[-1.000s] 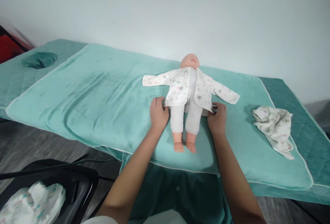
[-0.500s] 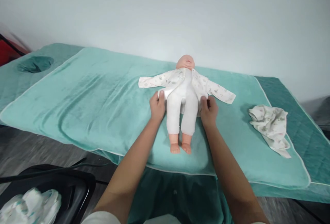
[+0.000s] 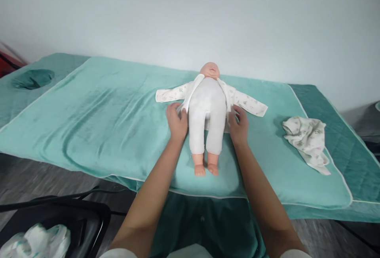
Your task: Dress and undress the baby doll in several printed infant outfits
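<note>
A baby doll lies on its back, feet toward me, its torso and legs white and its feet bare. Under it spreads a white printed baby shirt, sleeves stretched out to both sides and front parted over the belly. My left hand is closed on the shirt's left front edge beside the doll's hip, thumb toward the doll. On the other side, my right hand has its fingers curled at the right front edge; its fingertips are partly hidden.
A green velvety cover lies over the bed against a white wall. Crumpled printed cloth rests at the right. A face hole is at the far left. At lower left, a black chair bears white bundled items.
Both shirt fronts have been drawn outward, baring more of the doll's belly. My hands stay near its hips, their fingers shifted on the cloth. The view has moved slightly.
</note>
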Motion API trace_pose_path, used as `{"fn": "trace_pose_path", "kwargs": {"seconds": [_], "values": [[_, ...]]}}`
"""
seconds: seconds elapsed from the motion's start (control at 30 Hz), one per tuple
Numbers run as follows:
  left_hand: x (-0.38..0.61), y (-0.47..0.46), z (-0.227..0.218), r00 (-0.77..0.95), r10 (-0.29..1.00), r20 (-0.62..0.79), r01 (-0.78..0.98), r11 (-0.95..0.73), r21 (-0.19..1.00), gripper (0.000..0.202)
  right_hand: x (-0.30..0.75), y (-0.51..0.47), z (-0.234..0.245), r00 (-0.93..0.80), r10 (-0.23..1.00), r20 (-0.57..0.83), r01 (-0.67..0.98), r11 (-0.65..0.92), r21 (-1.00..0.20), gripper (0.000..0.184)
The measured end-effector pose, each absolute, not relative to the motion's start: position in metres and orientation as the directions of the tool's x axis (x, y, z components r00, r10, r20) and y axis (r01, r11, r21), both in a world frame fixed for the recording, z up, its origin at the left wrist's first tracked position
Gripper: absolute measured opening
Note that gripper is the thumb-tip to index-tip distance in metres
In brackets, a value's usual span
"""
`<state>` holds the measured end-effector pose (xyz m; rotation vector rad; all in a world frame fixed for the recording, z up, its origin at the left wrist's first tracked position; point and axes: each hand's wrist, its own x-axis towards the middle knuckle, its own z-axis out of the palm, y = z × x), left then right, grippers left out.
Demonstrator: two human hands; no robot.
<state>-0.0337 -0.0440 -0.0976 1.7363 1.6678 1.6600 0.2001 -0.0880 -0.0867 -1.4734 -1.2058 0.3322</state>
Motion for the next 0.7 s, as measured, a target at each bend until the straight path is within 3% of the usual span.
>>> {"fn": "trace_pose_path", "kwargs": {"seconds": [0.1, 0.3, 0.43, 0.57, 0.67, 0.7], "values": [[-0.034, -0.049, -0.1, -0.176, 0.832, 0.526, 0.522, -0.374, 0.767, 0.024, 0.197, -0.098, -0.083, 0.328, 0.865, 0.38, 0.52, 0.17, -0.837, 0.045], [-0.041, -0.061, -0.107, -0.125, 0.861, 0.493, 0.542, -0.357, 0.761, 0.041, 0.199, -0.123, -0.085, 0.259, 0.914, 0.312, 0.611, 0.095, -0.786, 0.051], [-0.043, -0.063, -0.108, -0.177, 0.826, 0.536, 0.586, -0.348, 0.731, 0.038, 0.201, -0.141, -0.094, 0.345, 0.876, 0.338, 0.595, 0.075, -0.801, 0.041], [-0.045, -0.063, -0.108, -0.266, 0.81, 0.523, 0.563, -0.31, 0.766, 0.034, 0.22, -0.154, -0.097, 0.399, 0.836, 0.376, 0.613, 0.062, -0.788, 0.044], [-0.045, -0.067, -0.107, -0.242, 0.813, 0.53, 0.572, -0.321, 0.755, 0.033, 0.258, -0.162, -0.091, 0.406, 0.796, 0.45, 0.706, 0.04, -0.707, 0.044], [-0.046, -0.069, -0.106, -0.231, 0.813, 0.535, 0.577, -0.328, 0.748, 0.033, 0.275, -0.167, -0.088, 0.378, 0.781, 0.498, 0.794, 0.003, -0.608, 0.044]]}}
